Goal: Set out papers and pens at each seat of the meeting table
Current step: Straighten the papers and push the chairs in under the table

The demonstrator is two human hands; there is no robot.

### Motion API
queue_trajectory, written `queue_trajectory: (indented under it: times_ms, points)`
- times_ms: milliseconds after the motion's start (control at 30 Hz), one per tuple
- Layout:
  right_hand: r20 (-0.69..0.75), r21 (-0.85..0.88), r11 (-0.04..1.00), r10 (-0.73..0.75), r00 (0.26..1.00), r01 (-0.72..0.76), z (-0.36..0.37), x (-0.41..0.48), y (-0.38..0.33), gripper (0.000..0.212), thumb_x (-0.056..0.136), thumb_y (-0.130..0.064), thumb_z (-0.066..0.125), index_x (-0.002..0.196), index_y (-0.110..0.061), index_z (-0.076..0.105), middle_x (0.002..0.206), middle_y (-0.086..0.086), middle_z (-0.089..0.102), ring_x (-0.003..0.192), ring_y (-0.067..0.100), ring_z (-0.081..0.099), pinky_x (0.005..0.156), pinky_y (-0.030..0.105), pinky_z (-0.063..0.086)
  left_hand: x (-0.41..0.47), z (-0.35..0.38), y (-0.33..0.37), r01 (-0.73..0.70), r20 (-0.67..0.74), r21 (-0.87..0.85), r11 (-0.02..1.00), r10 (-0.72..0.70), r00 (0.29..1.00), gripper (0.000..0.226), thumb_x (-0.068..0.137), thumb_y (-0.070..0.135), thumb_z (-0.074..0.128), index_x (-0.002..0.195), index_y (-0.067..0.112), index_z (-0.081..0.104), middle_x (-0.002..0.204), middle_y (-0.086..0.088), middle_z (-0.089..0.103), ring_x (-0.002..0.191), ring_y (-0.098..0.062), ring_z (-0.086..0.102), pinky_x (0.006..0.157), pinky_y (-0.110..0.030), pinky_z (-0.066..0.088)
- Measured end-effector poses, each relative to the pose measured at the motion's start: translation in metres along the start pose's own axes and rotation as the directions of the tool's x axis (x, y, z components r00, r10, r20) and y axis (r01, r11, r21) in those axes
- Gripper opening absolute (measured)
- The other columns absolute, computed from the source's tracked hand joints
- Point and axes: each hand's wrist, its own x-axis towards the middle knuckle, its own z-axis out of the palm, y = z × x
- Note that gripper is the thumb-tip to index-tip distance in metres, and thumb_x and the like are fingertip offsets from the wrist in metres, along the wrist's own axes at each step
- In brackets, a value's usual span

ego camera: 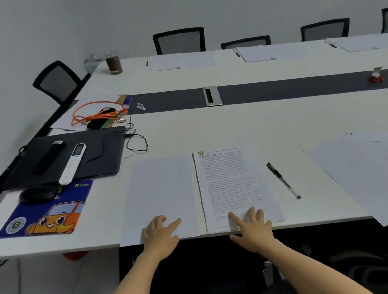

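Note:
A blank white sheet (160,191) lies at the near table edge, and my left hand (162,236) rests flat on its lower part with fingers spread. Beside it on the right lies a printed, clipped document (230,181) with a yellow binder clip at its top left. My right hand (253,227) presses its bottom edge with straight fingers. A black pen (283,180) lies on the table just right of the document, untouched. Across the table, papers (165,62) with pens sit before the far chairs.
A loose pile of sheets (376,171) overhangs the near edge at right. At left are a blue mouse pad with mouse (45,212), a dark folder with two remotes (69,154) and an orange cable (96,113). A brown cup (114,63) stands at the far corner.

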Motion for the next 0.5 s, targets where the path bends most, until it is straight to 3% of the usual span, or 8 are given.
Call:
queue_trajectory:
  times_ms: [133, 233, 367, 500]
  points:
    - [-0.048, 0.054, 0.998, 0.019, 0.999, -0.017, -0.005, -0.002, -0.002, 0.053, 0.092, -0.056, 0.033, 0.14, -0.04, 0.019, 0.147, 0.02, 0.015, 0.134, 0.04, 0.017, 0.102, 0.051, 0.031, 0.004, -0.003, 0.0, -0.005, -0.014, -0.022, 1.0, 0.005, 1.0, 0.051, 0.098, 0.034, 0.035, 0.146, 0.041, 0.023, 0.152, -0.002, 0.014, 0.142, -0.018, 0.009, 0.114, -0.04, 0.011]
    - [-0.137, 0.095, 0.993, 0.081, 0.987, -0.069, -0.023, 0.003, 0.01, 0.062, 0.088, -0.065, 0.017, 0.145, -0.039, 0.019, 0.15, 0.018, 0.016, 0.138, 0.037, 0.016, 0.104, 0.049, 0.031, 0.007, -0.005, -0.003, -0.011, -0.021, -0.023, 1.0, 0.01, 1.0, 0.05, 0.097, 0.033, 0.036, 0.146, 0.041, 0.025, 0.152, -0.002, 0.015, 0.142, -0.018, 0.01, 0.114, -0.039, 0.012]
    - [-0.082, 0.267, 0.932, 0.276, 0.958, -0.245, -0.053, 0.021, 0.056, 0.061, 0.095, -0.057, 0.028, 0.147, -0.027, 0.023, 0.155, 0.016, 0.01, 0.142, 0.036, 0.011, 0.109, 0.05, 0.025, 0.011, -0.007, -0.007, -0.001, -0.027, -0.036, 0.999, 0.0, 1.0, 0.05, 0.097, 0.031, 0.038, 0.145, 0.041, 0.027, 0.151, -0.002, 0.016, 0.142, -0.017, 0.012, 0.114, -0.038, 0.013]
    - [-0.012, 0.371, 0.85, 0.407, 0.914, -0.374, -0.063, 0.03, 0.108, 0.056, 0.096, -0.047, 0.035, 0.144, -0.018, 0.031, 0.154, 0.012, 0.017, 0.139, 0.033, 0.019, 0.109, 0.046, 0.026, 0.013, -0.006, -0.007, 0.01, -0.034, -0.067, 0.998, -0.012, 0.999, 0.05, 0.096, 0.03, 0.039, 0.144, 0.042, 0.029, 0.149, -0.001, 0.018, 0.141, -0.017, 0.014, 0.114, -0.037, 0.013]
